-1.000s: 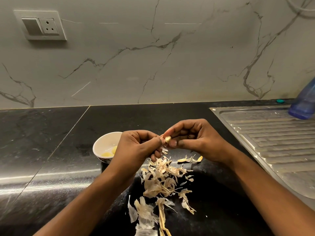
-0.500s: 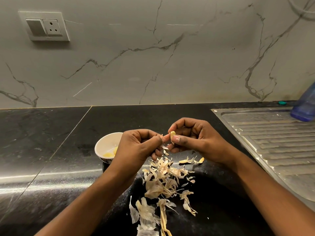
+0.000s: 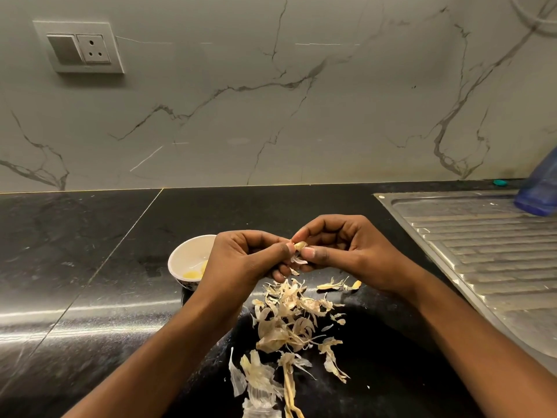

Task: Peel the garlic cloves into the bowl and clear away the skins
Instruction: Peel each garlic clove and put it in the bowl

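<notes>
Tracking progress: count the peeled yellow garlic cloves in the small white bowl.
2: one yellow clove at the small white bowl's near wall, another right of it. The left hand covers the bowl's right side; more may hide.

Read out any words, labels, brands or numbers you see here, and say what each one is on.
None can be read.
Switch plate: blank, no markings show.
Bottle: blurred at the frame edge, no label shows.
Bowl: a dark pattern at its base, too small to read.
</notes>
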Motion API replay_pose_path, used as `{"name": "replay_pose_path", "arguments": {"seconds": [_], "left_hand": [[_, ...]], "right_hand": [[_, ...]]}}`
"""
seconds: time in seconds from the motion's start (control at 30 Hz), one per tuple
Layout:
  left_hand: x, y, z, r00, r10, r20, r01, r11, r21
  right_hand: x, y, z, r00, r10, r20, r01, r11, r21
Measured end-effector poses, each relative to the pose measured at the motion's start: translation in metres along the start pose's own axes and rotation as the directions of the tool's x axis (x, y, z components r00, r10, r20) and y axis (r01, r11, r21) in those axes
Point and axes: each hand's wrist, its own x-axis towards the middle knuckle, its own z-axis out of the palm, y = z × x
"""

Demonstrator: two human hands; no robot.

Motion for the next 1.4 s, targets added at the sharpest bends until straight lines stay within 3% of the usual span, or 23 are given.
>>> {"name": "replay_pose_path", "arguments": {"seconds": [0.3, 0.87, 1.1, 1.4], "left_hand": [[-0.001, -0.001, 0.003, 1.000, 0.011, -0.023, -0.009, 0.997, 0.077], [0.003, -0.002, -0.003, 0.987, 0.067, -0.146, -0.052, 0.993, 0.104], [0.003, -0.003, -0.003, 0.971, 0.122, -0.206, -0.099, 0.988, 0.119], [-0.003, -0.009, 0.009, 0.991, 0.106, -0.080, -0.073, 0.938, 0.339]], "right_hand": [[0.001, 0.001, 0.000, 1.000, -0.005, 0.014, 0.006, 0.999, -0.043], [0.003, 0.001, -0.008, 0.998, 0.066, 0.009, -0.065, 0.958, 0.280], [0.003, 0.007, -0.017, 0.995, 0.088, -0.051, -0.063, 0.924, 0.378], [0.001, 0.000, -0.014, 0.959, 0.085, -0.270, 0.001, 0.953, 0.304]]}}
